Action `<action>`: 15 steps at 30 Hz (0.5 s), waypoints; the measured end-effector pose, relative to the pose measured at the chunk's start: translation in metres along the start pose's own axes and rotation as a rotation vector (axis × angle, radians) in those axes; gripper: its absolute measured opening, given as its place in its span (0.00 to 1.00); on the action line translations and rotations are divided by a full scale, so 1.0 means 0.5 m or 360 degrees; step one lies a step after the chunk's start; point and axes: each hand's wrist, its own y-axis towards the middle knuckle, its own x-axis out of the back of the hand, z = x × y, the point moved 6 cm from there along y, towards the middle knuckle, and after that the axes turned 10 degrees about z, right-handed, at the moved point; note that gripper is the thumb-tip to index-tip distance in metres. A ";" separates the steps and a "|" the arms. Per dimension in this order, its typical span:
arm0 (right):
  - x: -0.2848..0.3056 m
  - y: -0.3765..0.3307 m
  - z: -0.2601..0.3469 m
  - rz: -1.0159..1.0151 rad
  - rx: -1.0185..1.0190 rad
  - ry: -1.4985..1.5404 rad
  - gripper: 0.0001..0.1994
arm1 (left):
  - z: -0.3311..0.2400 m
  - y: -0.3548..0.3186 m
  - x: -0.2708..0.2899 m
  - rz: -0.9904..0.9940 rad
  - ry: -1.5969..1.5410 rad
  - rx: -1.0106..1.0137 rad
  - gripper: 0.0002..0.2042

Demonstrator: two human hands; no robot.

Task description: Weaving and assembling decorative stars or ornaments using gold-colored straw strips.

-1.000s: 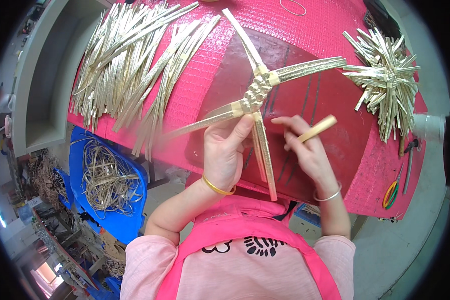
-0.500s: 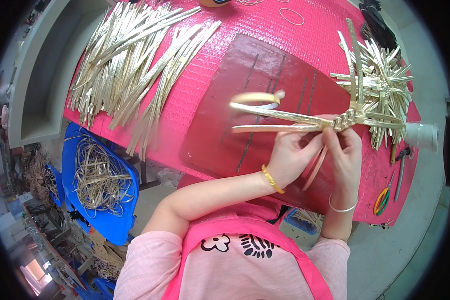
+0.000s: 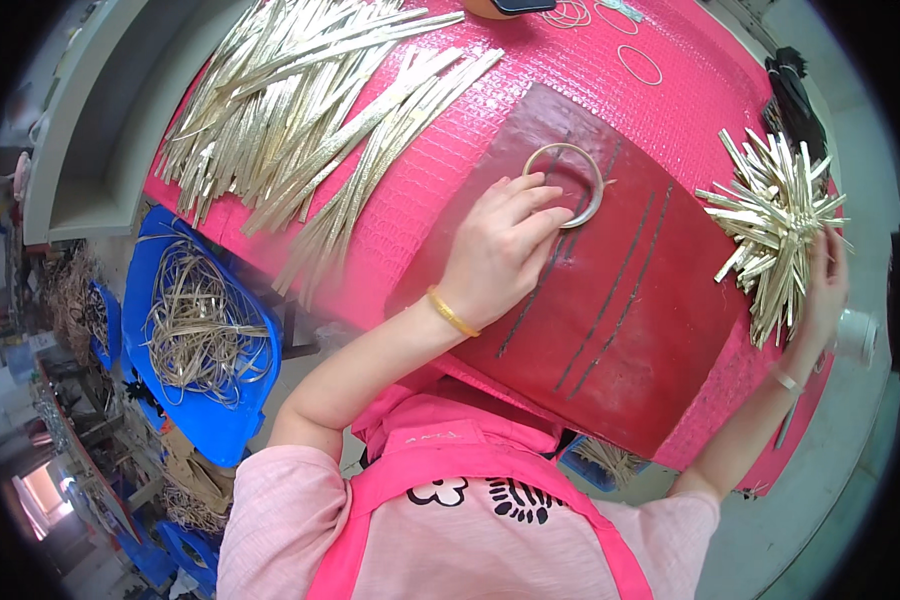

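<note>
A metal ring (image 3: pixel 567 183) lies flat on a dark red mat (image 3: pixel 630 300), near the mat's upper edge. The left hand (image 3: pixel 500 250) rests palm down on the mat just beside it, fingers (image 3: pixel 540 205) spread and stretched out, the tips touching or overlapping the ring's lower left rim; nothing is gripped. A gold bangle (image 3: pixel 452 312) circles that wrist.

At the right edge of the mat sits a pile of woven straw stars (image 3: pixel 775 225), pale gold strips sticking out in all directions. The right hand (image 3: pixel 825 290) lies against the pile's lower right side, fingers lightly curved and touching the strips; whether they close around any strip cannot be told from this view. A thin bracelet (image 3: pixel 785 380) is on that wrist.

The mat lies on a table (image 3: pixel 450 170) covered with a bright pink textured sheet. On the table's left part, well apart from the ring, a broad heap of loose flat straw strips (image 3: pixel 310 110) fans out. A few thin rubber bands (image 3: pixel 638 62) lie near the far edge.

Below the table's left side stands a blue bin (image 3: pixel 195 330) holding coiled straw offcuts. The person wears a light pink top under a bright pink apron (image 3: pixel 460 500).
</note>
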 end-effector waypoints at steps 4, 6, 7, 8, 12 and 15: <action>-0.317 -0.172 0.372 0.1017 0.0709 0.0213 0.10 | 0.103 -0.002 0.099 -0.0371 0.0245 0.0257 0.06; -0.388 -0.208 0.436 0.0693 0.1188 -0.0219 0.09 | 0.202 0.013 0.131 -0.0341 0.0494 0.0587 0.05; -0.413 -0.199 0.417 0.0684 0.1182 -0.0219 0.09 | 0.242 0.017 0.133 -0.0230 0.0474 0.0841 0.06; -0.436 -0.183 0.385 0.0709 0.1107 -0.0344 0.09 | 0.248 0.014 0.131 -0.0226 0.0472 0.0830 0.06; -0.409 -0.126 0.288 0.0845 0.0673 -0.0528 0.09 | 0.268 0.003 0.122 0.0095 0.0677 0.0940 0.05; -0.358 -0.147 0.319 0.0559 0.0771 -0.0409 0.12 | 0.280 -0.005 0.141 -0.0093 0.0661 0.0857 0.04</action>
